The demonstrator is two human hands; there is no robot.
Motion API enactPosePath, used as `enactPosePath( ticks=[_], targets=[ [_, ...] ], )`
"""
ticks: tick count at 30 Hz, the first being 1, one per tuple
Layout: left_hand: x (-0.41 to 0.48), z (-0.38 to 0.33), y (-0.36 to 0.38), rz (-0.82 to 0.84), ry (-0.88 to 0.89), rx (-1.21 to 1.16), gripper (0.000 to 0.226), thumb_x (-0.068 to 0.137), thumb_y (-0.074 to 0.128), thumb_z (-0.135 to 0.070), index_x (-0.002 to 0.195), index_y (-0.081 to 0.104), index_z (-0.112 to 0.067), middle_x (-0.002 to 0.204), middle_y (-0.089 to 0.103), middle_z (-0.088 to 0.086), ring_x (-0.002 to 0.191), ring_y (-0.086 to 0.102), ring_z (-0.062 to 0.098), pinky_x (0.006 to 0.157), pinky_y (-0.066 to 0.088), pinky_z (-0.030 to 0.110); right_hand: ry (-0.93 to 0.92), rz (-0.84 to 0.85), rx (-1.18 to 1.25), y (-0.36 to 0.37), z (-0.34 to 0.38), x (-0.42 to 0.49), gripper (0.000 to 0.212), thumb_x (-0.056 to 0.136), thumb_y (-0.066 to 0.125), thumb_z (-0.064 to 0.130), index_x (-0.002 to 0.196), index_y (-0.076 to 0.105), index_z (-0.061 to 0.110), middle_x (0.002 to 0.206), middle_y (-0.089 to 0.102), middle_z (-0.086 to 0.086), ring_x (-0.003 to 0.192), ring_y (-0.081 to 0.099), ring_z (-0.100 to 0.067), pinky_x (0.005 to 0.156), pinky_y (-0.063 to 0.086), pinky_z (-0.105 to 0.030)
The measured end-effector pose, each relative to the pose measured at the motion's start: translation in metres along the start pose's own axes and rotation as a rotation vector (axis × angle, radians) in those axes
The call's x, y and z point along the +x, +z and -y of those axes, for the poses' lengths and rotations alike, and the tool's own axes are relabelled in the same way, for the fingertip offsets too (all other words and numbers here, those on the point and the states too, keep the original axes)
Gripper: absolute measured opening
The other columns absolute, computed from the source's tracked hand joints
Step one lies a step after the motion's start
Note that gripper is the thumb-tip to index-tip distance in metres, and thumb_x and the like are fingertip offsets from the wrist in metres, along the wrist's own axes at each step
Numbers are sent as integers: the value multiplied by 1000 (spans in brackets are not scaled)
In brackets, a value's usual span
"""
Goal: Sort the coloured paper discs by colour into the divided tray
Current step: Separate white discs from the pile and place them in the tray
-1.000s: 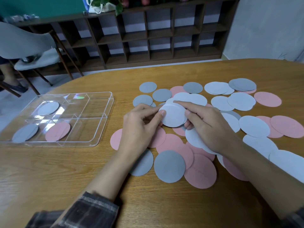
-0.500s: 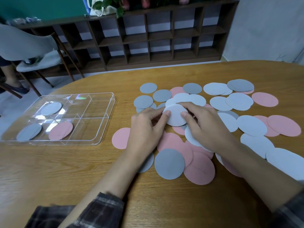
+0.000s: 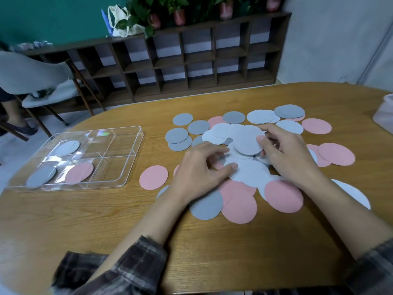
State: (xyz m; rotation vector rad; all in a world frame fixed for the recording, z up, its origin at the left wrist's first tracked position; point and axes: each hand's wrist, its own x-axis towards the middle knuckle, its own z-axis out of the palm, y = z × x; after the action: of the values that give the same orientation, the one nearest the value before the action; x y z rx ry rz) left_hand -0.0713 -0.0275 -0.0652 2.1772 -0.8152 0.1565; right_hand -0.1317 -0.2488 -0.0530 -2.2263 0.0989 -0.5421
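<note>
Paper discs (image 3: 240, 207) in pink, grey and a pale bluish white lie spread and overlapping on the wooden table (image 3: 85, 220), to the right of its middle, well apart from the tray.

The right hand (image 3: 289, 152) pinches a pale disc (image 3: 247, 143) at its right edge, thumb on top and fingers curled beneath, so the disc sits tilted above the heap. The left hand (image 3: 197, 169) rests on the heap just beside it. Its fingers are bent over the discs, and its thumb tip lies on another pale disc (image 3: 251, 175). Whether it grips anything, I cannot tell. Both forearms come out of plaid sleeves (image 3: 127, 267).

At the left stands the clear divided tray (image 3: 136, 145). A pale tray disc (image 3: 67, 147) lies in a far compartment. A grey tray disc (image 3: 41, 176) lies in the near left compartment, and a pink tray disc (image 3: 79, 172) in the one just right of it.

Beyond the table stand a dark wooden shelf unit (image 3: 191, 58) topped with potted plants (image 3: 161, 11) and a cloth bag (image 3: 121, 22). A pale chair (image 3: 38, 81) is at the left.
</note>
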Motion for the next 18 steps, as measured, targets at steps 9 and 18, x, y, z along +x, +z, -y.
enactPosePath(
  ticks=[9, 18],
  targets=[
    [18, -6, 6, 195, -11, 68, 44, 78, 87, -49, 117, 77, -32, 104, 63, -12, 89, 60, 3, 82, 49, 21, 46, -84, -33, -19, -15, 0, 32, 105, 52, 24, 135, 61, 18, 82, 68, -3, 80, 61, -19, 65, 42, -22],
    [13, -3, 8, 144, 86, -12, 25, 90, 78, -23, 114, 78, -30, 101, 64, -7, 86, 60, 11, 76, 47, 18, 35, -51, -21, -10, -14, 5, 27, 104, 53, 21, 129, 64, 20, 79, 67, -8, 75, 58, -19, 65, 42, -24]
  ],
)
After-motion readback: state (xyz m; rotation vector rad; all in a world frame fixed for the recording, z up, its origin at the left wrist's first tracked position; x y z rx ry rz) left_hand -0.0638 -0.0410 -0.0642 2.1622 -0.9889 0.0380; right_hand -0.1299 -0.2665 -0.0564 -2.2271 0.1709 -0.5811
